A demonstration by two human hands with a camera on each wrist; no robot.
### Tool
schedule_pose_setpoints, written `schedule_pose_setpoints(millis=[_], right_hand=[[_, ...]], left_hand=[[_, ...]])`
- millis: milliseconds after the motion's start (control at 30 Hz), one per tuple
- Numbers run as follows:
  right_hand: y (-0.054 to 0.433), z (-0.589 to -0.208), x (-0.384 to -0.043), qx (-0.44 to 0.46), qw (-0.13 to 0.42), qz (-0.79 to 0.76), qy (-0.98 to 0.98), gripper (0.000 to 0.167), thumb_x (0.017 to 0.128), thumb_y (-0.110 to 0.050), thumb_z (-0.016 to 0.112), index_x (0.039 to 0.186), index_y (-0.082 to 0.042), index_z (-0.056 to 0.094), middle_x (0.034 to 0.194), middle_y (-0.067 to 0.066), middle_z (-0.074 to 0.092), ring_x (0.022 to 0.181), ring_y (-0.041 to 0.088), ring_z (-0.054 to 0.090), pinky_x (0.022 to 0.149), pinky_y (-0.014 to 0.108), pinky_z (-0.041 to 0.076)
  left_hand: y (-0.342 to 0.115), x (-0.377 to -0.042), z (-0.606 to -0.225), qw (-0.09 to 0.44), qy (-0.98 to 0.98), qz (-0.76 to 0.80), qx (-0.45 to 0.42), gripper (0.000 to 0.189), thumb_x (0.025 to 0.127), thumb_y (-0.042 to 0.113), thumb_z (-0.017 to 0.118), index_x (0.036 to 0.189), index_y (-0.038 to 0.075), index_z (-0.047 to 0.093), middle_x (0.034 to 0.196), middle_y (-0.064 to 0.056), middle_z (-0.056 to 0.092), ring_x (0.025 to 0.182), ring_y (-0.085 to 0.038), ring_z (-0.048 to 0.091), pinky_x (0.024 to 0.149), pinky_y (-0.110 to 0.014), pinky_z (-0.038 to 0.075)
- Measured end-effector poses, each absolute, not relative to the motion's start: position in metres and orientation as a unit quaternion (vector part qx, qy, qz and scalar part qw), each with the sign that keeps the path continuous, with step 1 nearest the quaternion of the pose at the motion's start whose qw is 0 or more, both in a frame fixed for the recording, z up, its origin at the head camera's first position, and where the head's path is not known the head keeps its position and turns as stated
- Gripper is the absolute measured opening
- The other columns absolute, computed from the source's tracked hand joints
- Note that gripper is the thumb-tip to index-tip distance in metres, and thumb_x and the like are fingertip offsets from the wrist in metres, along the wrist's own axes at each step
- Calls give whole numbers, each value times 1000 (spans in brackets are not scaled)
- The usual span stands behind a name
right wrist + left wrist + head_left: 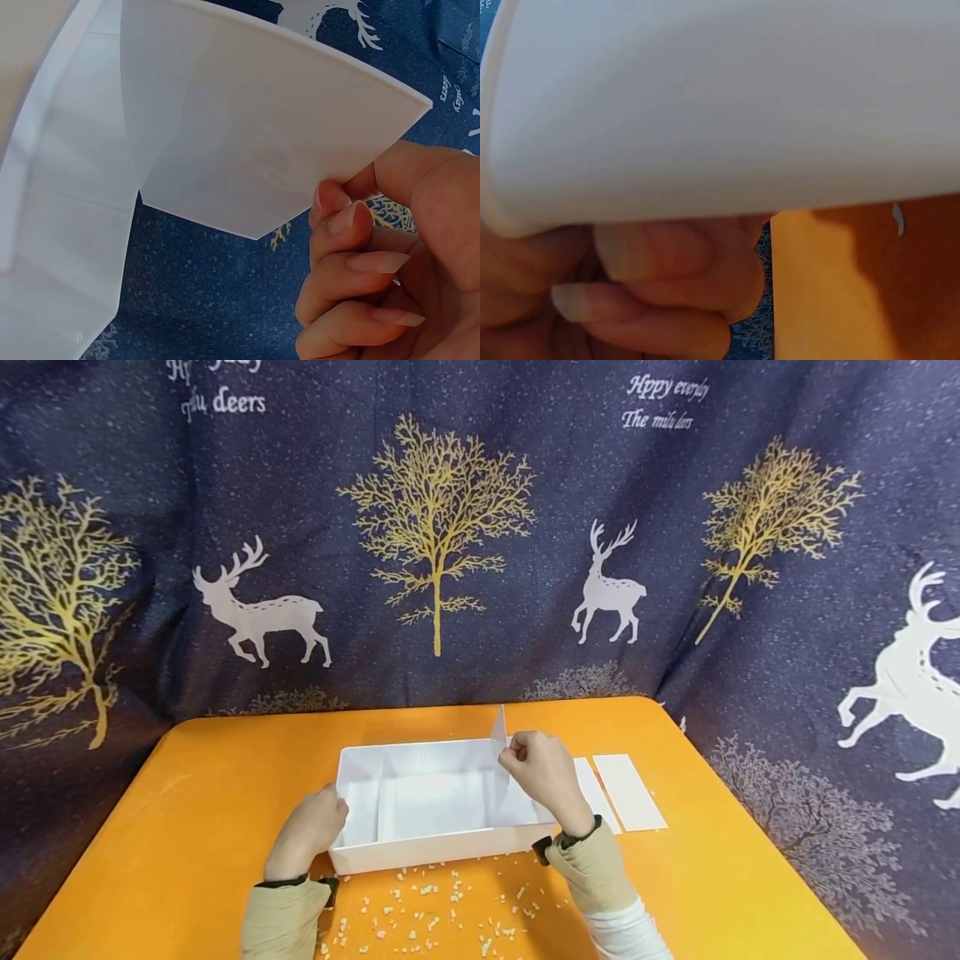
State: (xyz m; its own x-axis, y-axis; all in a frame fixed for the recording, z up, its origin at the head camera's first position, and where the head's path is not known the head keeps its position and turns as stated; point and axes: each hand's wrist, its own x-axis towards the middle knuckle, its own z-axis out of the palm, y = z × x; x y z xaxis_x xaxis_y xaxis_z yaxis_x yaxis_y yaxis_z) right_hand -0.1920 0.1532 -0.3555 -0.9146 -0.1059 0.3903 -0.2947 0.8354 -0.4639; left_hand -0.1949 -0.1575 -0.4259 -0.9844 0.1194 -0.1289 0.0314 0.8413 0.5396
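A long white plastic box (442, 847) stands on the orange table. At its left end my left hand (307, 825) grips the side wall; curled fingers (667, 251) show against the wall in the left wrist view. My right hand (546, 775) pinches a thin white divider panel (498, 731) by its edge between thumb and fingertips. That panel is upright over the right part of the box, its top rising above the back rim. The right wrist view shows the panel's broad face (262, 127). Another upright divider (380, 806) crosses the box near its left end.
Two flat white panels lie right of the box, the outer panel (628, 792) fully visible and the inner panel (597, 797) partly hidden by the right hand. Small pale crumbs (453, 897) are scattered before the box. A dark blue deer-print cloth (480, 668) hangs behind the table.
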Motion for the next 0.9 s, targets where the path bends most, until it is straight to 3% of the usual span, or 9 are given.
schedule_pose_setpoints(millis=[533,900], right_hand=[[160,-354,-191,100,176,273,-940,23,79,-5,58,59,-13,52,49,-7,33,45,7,26,48,20,19],[164,-353,-189,88,171,267,-944,25,81,-4,58,59,-12,51,49,-6,32,45,6,23,48,21,18]], left_hand=[[-157,-196,-427,80,956,279,38,44,100,11,40,132,-20,38,116,-36,56,82,-28,58,71,-41,52],[-157,-195,-425,78,957,275,42,43,99,11,41,131,-20,40,113,-34,58,79,-27,57,65,-35,47]])
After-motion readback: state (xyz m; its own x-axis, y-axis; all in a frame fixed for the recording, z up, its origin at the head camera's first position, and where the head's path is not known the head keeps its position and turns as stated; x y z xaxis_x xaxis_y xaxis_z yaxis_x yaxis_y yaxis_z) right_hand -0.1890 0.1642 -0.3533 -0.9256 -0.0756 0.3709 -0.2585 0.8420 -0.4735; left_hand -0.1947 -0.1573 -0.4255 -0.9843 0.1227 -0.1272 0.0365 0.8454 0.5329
